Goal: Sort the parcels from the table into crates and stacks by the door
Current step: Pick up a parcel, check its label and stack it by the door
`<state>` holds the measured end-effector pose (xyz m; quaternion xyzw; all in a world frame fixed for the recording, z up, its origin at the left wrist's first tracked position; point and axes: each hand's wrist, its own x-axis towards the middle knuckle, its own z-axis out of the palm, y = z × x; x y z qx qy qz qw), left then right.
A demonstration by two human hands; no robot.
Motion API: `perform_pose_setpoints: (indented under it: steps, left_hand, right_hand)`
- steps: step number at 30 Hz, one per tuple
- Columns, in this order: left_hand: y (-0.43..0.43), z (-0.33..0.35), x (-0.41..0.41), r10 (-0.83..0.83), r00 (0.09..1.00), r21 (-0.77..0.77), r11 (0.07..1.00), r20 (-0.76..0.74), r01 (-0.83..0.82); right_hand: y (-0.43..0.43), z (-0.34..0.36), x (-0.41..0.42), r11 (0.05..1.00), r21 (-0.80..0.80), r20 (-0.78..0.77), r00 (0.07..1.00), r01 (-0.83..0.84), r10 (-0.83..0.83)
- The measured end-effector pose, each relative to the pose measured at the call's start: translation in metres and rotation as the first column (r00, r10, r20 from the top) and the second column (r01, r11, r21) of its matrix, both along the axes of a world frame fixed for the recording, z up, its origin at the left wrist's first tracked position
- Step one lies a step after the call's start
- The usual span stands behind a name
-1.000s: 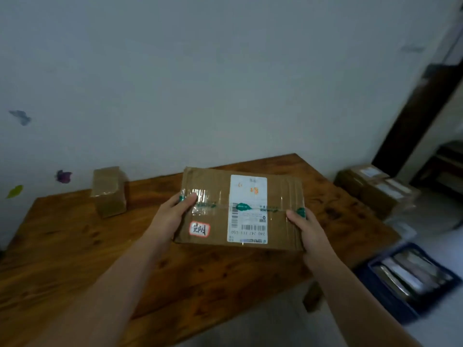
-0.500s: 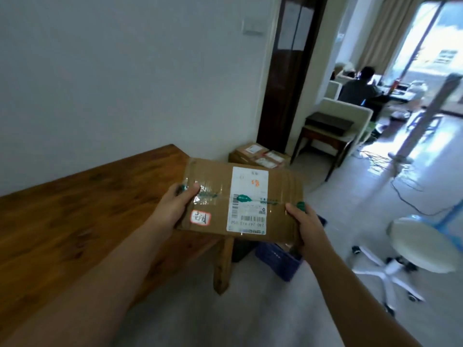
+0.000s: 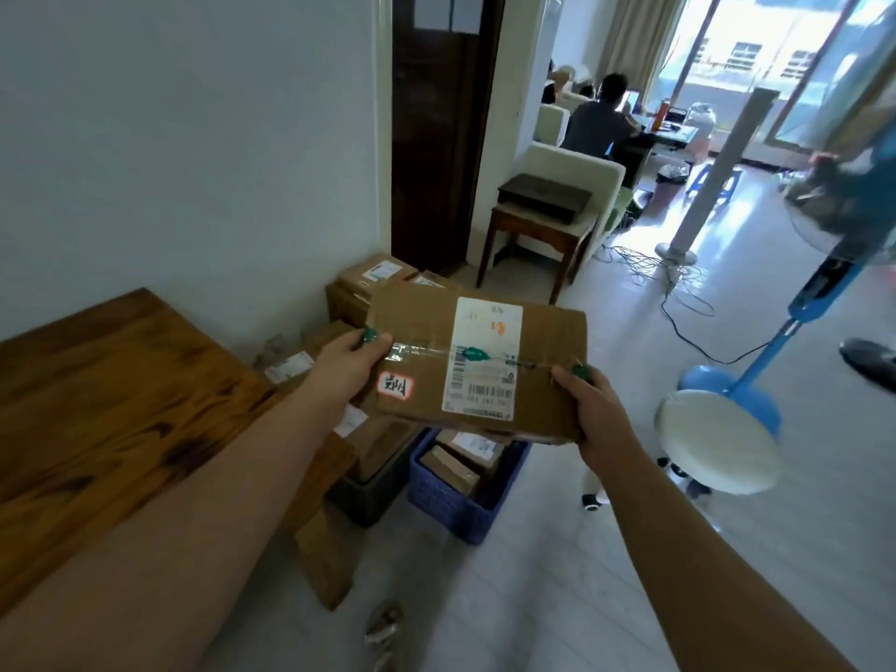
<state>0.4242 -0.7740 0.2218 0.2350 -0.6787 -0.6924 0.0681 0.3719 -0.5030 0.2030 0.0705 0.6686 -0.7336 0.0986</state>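
So, going left to right: the wooden worktop [image 3: 121, 380] fills the left side, thick planks with dark knots, and the parcel is off it. The left grip [image 3: 349, 361] pinches the flat cardboard parcel [image 3: 548, 346] at its left short edge, with the thumb on top by the clear tape and the other fingers out of sight underneath. The parcel hangs in the air, tipped a bit, above two crates on the floor. One is a dark crate [image 3: 373, 497] by the worktop leg, and just beside it is a blue lattice-walled crate [image 3: 446, 506]. Both have brown boxes standing on edge inside. Further back, a stack of cartons [image 3: 359, 283] sits against the wall near the dark wooden door [image 3: 436, 162]. The right grip [image 3: 591, 414] clamps the opposite edge the same way.

My take: this is the pick-a-spot step. The box looks like thin, slightly dented corrugated card, with a glossy white shipping label [image 3: 485, 332] and a red-bordered handwritten sticker [image 3: 396, 386]. I'd read that sticker first, then lower the box two-handed and slide it in on edge beside the others rather than dropping it flat. The tape looks slick, so hold the card instead. Mind the white round stool [image 3: 717, 438] off to the right.
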Motion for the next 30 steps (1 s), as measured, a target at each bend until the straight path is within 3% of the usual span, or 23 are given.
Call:
perform_pose_setpoints:
  steps: [12, 19, 25, 30]
  left_hand:
    - [0.002, -0.042, -0.271, -0.164, 0.981, 0.014, 0.986, 0.106, 0.164]
    - [0.024, -0.085, -0.379, -0.209, 0.953, 0.019, 0.977, 0.218, 0.210]
    - [0.043, -0.140, -0.446, -0.142, 0.931, 0.051, 0.990, 0.336, 0.132]
    - [0.061, -0.195, -0.493, 0.059, 0.867, 0.067, 0.992, 0.494, -0.106]
  right_hand:
    - [-0.001, -0.032, -0.211, 0.977, 0.065, 0.156, 0.965, 0.204, -0.212]
    - [0.021, -0.081, -0.302, 0.967, 0.126, 0.284, 0.926, 0.221, -0.248]
    - [0.044, -0.137, -0.395, 0.980, 0.166, 0.374, 0.912, 0.114, -0.170]
    - [0.056, -0.183, -0.483, 0.980, 0.186, 0.486, 0.874, -0.069, -0.031]
